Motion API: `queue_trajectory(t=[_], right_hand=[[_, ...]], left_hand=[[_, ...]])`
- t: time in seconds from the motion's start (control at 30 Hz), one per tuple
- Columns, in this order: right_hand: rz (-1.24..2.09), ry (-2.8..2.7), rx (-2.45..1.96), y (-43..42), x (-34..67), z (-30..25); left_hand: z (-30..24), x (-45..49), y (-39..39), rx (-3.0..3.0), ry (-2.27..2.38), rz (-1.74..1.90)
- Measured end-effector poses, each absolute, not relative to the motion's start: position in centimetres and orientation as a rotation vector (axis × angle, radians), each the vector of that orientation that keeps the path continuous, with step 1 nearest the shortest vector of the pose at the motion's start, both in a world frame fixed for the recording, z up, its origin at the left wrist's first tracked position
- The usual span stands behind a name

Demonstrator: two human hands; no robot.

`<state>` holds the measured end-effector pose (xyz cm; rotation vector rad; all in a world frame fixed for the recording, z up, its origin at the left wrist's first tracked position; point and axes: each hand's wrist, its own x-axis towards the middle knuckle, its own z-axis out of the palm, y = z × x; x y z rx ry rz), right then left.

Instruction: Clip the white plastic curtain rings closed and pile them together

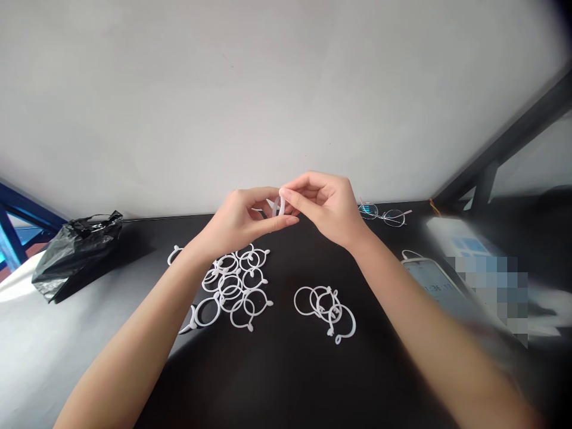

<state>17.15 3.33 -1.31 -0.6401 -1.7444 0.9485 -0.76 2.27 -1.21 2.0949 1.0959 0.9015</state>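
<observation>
Fingers (292, 221) busy: right hand (328, 208) pinches white ring (282, 205), left hand (241, 217) steadies it, toward worktop's (277, 369) back edge. Seemingly mid-handling; next move calls for firm pinch.

White ring (282, 205): partly lost among fingers of left hand (243, 217) and right hand (324, 205); its fastening not discernible. Left forearm (147, 333) covers part of the ring pile (242, 290) toward the left edge of the table (277, 369) — no full count possible. Smaller ring cluster (331, 311): end details too small to read. Toward right edge, phone (429, 271) partly behind right forearm (415, 333), digits incomplete; packet (460, 238) smeared, partly masked by coarse squares. Black bag (83, 250), far left corner: contents hidden. Table's near edge, both forearms cut off below — right one blurred there.
</observation>
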Motion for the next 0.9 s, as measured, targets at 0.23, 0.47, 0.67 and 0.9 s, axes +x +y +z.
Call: queue_trajectory(t=[0.23,0.47,0.67,0.9], right_hand=[[0.944,-1.679,-0.586,3.4,16.7,-1.9],[0.981,-1.747,-0.643,4.0,17.1,-2.1],[1.143,-2.384,-1.179,4.1,18.3,-1.8],[1.822,-2.998,-1.378,2.4,15.3,-3.4]], left_hand=[[-1.0,-0.8,2.0,2.107,1.095,0.89],[-1.0,-0.9,2.1,2.154,1.142,0.834],[-1.5,-2.7,3.2,2.322,1.243,0.158],[-3.2,-3.5,4.2,2.149,1.526,-0.403]])
